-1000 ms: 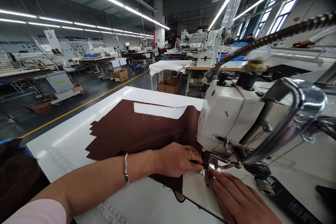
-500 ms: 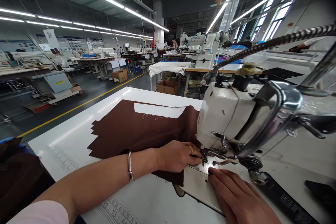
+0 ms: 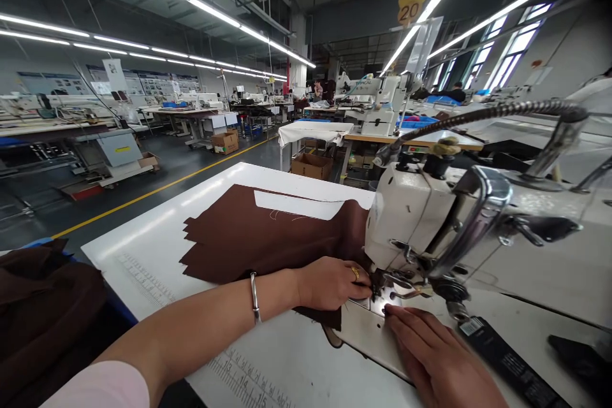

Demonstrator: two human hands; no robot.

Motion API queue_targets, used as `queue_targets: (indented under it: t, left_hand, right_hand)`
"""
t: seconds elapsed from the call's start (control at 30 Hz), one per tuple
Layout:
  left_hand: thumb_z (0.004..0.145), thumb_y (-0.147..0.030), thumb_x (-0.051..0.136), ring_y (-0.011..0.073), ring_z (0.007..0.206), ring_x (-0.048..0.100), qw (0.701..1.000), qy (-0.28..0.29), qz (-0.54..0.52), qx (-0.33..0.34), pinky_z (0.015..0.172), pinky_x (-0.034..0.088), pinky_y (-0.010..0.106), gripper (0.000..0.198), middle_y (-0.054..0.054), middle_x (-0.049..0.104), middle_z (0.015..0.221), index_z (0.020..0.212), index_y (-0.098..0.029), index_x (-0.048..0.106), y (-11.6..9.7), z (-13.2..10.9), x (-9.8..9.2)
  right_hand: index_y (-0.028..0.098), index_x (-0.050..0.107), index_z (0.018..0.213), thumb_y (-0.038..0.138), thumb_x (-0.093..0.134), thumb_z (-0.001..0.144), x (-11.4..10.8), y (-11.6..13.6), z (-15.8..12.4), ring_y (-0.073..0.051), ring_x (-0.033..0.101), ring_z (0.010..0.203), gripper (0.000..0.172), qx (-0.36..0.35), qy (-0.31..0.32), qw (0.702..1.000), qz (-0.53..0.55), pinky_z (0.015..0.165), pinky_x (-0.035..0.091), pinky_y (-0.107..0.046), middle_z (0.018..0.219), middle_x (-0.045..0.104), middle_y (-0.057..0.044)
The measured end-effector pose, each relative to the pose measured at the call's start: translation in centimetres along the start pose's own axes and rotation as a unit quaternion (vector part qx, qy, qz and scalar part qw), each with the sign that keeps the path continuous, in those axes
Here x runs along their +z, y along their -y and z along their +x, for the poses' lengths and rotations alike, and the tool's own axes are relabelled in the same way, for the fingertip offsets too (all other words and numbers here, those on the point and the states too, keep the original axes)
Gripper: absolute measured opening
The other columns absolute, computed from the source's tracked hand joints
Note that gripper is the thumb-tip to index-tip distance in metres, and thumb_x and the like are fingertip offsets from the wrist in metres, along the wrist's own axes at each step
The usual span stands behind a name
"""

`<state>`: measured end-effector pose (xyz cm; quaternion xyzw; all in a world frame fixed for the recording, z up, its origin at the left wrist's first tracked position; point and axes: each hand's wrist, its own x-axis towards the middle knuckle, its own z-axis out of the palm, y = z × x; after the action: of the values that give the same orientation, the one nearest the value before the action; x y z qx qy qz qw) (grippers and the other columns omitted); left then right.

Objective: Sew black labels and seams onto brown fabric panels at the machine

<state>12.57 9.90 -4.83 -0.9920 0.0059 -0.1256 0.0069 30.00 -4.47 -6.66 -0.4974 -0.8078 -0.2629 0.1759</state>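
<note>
A dark brown piece of fabric (image 3: 282, 248) with a stepped left edge lies over the white tabletop and runs under the head of a sewing machine (image 3: 399, 217). My left hand (image 3: 329, 284), wearing a ring and a bracelet, has its fingers bent together on the fabric just left of the presser foot (image 3: 382, 280). What sits under those fingertips is partly hidden. Flat on the machine bed (image 3: 361, 331), my right hand (image 3: 437, 347) has its fingers stretched out, tips beside the lit needle plate (image 3: 382, 301). I see no fabric in it.
More dark brown fabric (image 3: 43, 293) is heaped at the left. A black strip with a label (image 3: 507, 357) lies right of my right hand. Ruler markings (image 3: 248, 379) run along the tabletop's near side. Beyond stand a cardboard box (image 3: 310, 167) and another sewing machine (image 3: 377, 102).
The whole view has shifted slightly, so the table and machine appear a little further right. Both hands keep nearly the same places at the presser foot.
</note>
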Motion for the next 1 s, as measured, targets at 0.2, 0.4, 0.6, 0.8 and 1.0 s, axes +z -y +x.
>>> queue_targets:
  t: [0.2,0.4,0.6,0.8,1.0]
  left_hand:
    - [0.079,-0.01,0.044,0.02,0.107,0.047,0.999,-0.02,0.018,-0.027,0.089,0.04,0.03,0.028,0.006,0.057,0.111,0.104,-0.014,0.057,-0.6,-0.2,0.5]
    - [0.083,-0.018,0.042,0.0201,0.107,0.047,0.993,-0.078,0.014,-0.09,0.088,0.039,0.034,0.024,0.006,0.059,0.107,0.101,-0.015,0.058,-2.5,-3.2,-2.4]
    - [0.086,-0.021,0.039,0.0152,0.098,0.051,0.958,-0.142,-0.019,-0.248,0.085,0.042,0.028,0.026,0.006,0.059,0.103,0.102,-0.015,0.059,-0.6,-10.8,-6.2]
    - [0.085,-0.025,0.043,0.0134,0.092,0.054,0.935,-0.126,-0.042,-0.328,0.081,0.045,0.024,0.024,0.005,0.061,0.099,0.099,-0.018,0.061,1.1,-14.6,-5.5]
    - [0.085,-0.028,0.043,0.0161,0.107,0.046,0.936,-0.086,-0.035,-0.34,0.091,0.04,0.027,0.028,0.005,0.055,0.112,0.109,-0.02,0.055,2.3,-13.8,-4.4]
  right_hand:
    - [0.012,0.06,0.095,0.018,0.03,0.086,-0.8,0.2,0.1,-0.018,0.053,0.09,0.032,0.032,0.016,0.999,-0.029,0.074,0.047,-0.027,0.096,0.059,-0.007]
    - [0.011,0.062,0.093,0.016,0.034,0.082,-1.2,0.0,-0.3,-0.02,0.054,0.086,0.03,0.049,0.01,0.996,-0.075,0.071,0.049,-0.03,0.092,0.061,-0.006]
    - [0.014,0.063,0.091,0.016,0.034,0.082,-1.1,0.1,-0.4,-0.02,0.055,0.085,0.03,0.06,-0.002,0.994,-0.09,0.069,0.049,-0.03,0.092,0.062,-0.002]
    - [0.014,0.064,0.089,0.018,0.031,0.079,-0.3,-0.3,-0.6,-0.025,0.056,0.084,0.035,0.069,-0.026,0.993,-0.092,0.066,0.05,-0.036,0.089,0.063,-0.003]
    - [0.016,0.064,0.092,0.019,0.03,0.081,-0.1,-0.4,-0.9,-0.022,0.055,0.086,0.035,0.079,-0.01,0.993,-0.083,0.074,0.049,-0.036,0.094,0.062,-0.002]
